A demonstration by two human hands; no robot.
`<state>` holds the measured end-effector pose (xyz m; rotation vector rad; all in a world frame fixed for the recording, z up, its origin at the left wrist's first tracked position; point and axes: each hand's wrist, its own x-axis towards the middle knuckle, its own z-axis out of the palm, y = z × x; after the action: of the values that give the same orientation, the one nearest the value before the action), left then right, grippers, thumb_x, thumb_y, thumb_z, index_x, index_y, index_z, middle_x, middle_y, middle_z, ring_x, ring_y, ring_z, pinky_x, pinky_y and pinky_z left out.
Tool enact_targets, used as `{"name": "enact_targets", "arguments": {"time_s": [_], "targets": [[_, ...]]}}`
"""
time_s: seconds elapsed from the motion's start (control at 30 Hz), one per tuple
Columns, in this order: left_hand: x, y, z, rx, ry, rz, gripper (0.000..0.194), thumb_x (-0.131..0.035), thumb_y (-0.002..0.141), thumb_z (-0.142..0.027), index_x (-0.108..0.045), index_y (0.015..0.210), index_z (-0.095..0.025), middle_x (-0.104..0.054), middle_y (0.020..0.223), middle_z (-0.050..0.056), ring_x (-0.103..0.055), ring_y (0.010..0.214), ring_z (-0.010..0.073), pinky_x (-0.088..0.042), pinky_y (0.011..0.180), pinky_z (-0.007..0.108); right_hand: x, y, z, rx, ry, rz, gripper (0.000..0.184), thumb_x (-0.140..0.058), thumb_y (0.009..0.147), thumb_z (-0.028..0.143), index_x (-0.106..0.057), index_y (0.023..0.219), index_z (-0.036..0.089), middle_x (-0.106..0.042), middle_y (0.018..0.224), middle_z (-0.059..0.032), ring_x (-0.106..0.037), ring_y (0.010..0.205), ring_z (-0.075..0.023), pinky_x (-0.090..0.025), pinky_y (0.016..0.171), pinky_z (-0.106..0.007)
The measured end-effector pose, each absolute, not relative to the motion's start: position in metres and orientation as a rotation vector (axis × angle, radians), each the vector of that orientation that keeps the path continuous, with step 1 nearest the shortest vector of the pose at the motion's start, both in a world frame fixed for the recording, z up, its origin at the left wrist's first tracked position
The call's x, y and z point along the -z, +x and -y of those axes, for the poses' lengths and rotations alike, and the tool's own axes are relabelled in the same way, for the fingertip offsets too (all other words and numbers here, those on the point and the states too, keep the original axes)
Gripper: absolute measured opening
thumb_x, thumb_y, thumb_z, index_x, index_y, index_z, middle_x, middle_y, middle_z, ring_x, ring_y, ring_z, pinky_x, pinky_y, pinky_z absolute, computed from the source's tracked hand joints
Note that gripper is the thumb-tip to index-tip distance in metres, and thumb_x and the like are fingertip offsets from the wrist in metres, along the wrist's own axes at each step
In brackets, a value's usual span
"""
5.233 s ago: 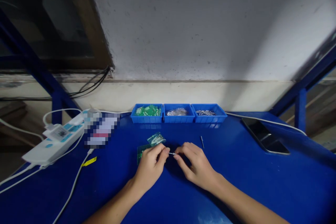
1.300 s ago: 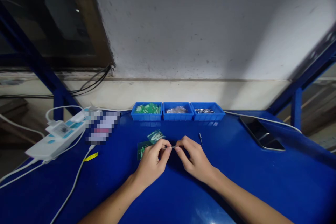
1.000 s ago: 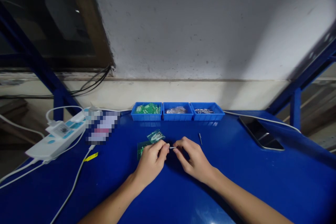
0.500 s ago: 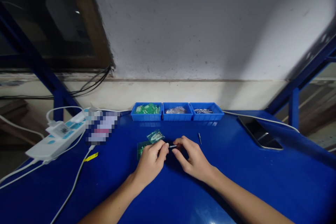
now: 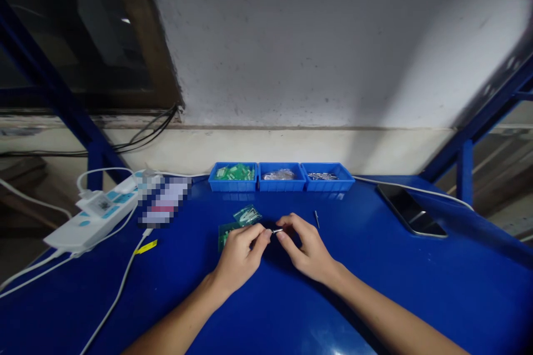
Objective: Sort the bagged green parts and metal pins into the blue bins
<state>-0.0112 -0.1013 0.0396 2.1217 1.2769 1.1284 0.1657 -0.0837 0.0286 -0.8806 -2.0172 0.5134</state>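
Observation:
Between my two hands is a small slim metal rod [image 5: 277, 231], lying roughly level just above the blue table. My left hand [image 5: 242, 249] pinches its left end between thumb and forefinger, which hide that end. At its right end the thumb and forefinger of my right hand [image 5: 307, 247] close around the tip. A similar metal rod [image 5: 317, 219] lies alone on the table beyond my right hand. Behind my left hand lie a small clear bag of pale pieces [image 5: 247, 214] and a green packet [image 5: 225, 231], partly covered by the hand.
Along the back stand three blue bins: one with green packets [image 5: 233, 187], one with clear plastic [image 5: 282, 186], one with metal rods [image 5: 328, 185]. A white power strip [image 5: 89, 222] and a blurred phone [image 5: 165, 202] with cables lie left. A dark phone [image 5: 412, 212] lies right.
Both hands stay in nearly the same place. The rod shifts and turns slightly between the fingertips, with its exposed part changing in look. The view has moved a little.

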Motion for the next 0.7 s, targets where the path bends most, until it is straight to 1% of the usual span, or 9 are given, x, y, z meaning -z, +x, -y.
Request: {"name": "enact_targets", "arguments": {"time_s": [0.07,0.23,0.33,0.47,0.6,0.7], "targets": [[-0.04,-0.011,0.101,-1.15,2.116,-1.283,0.035,-0.039,0.092,-0.032,-0.053,0.064,-0.017,-0.054,0.056,-0.001,-0.052,0.053,0.0101,-0.038,0.054,0.021,-0.029,0.166,0.084,-0.508,-0.857,2.017,0.011,-0.048,0.089,0.025,-0.051,0.098,0.019,-0.058,0.081,-0.003,-0.056,0.07,-0.0138,-0.045,0.065,-0.027],[-0.04,-0.012,0.101,-1.18,2.093,-1.269,0.042,-0.037,0.093,-0.035,-0.054,0.06,-0.017,-0.054,0.055,0.0,-0.053,0.052,0.0104,-0.039,0.053,0.021,-0.031,0.165,0.087,-0.488,-0.804,1.965,0.008,-0.046,0.09,0.023,-0.054,0.092,0.019,-0.059,0.078,-0.0032,-0.056,0.067,-0.0136,-0.046,0.064,-0.027],[-0.037,-0.013,0.1,-1.166,2.096,-1.245,0.044,-0.037,0.093,-0.035,-0.055,0.058,-0.016,-0.054,0.055,0.0,-0.053,0.052,0.0101,-0.039,0.053,0.021,-0.034,0.164,0.09,-0.471,-0.764,1.928,0.008,-0.047,0.089,0.02,-0.054,0.093,0.019,-0.059,0.077,-0.0033,-0.056,0.067,-0.0138,-0.046,0.062,-0.027],[-0.032,-0.013,0.1,-1.126,2.141,-1.195,0.044,-0.037,0.094,-0.035,-0.053,0.059,-0.016,-0.054,0.056,0.0,-0.054,0.055,0.0106,-0.038,0.055,0.021,-0.036,0.161,0.095,-0.442,-0.695,1.89,0.011,-0.048,0.087,0.016,-0.054,0.096,0.02,-0.06,0.078,-0.0041,-0.057,0.067,-0.0144,-0.046,0.061,-0.028],[-0.031,-0.012,0.1,-1.079,2.166,-1.202,0.042,-0.035,0.095,-0.035,-0.051,0.061,-0.017,-0.056,0.06,0.001,-0.054,0.058,0.0119,-0.038,0.055,0.022,-0.036,0.157,0.098,-0.417,-0.677,1.889,0.009,-0.05,0.086,0.016,-0.053,0.093,0.02,-0.06,0.075,-0.0032,-0.057,0.064,-0.014,-0.046,0.059,-0.028],[-0.032,-0.01,0.1,-0.975,2.18,-1.225,0.037,-0.034,0.094,-0.032,-0.052,0.065,-0.017,-0.057,0.063,0.001,-0.054,0.059,0.0127,-0.037,0.056,0.023,-0.042,0.158,0.098,-0.281,-0.659,1.95,0.011,-0.051,0.084,0.013,-0.053,0.092,0.02,-0.061,0.074,-0.0032,-0.057,0.064,-0.0143,-0.046,0.059,-0.028]]}}
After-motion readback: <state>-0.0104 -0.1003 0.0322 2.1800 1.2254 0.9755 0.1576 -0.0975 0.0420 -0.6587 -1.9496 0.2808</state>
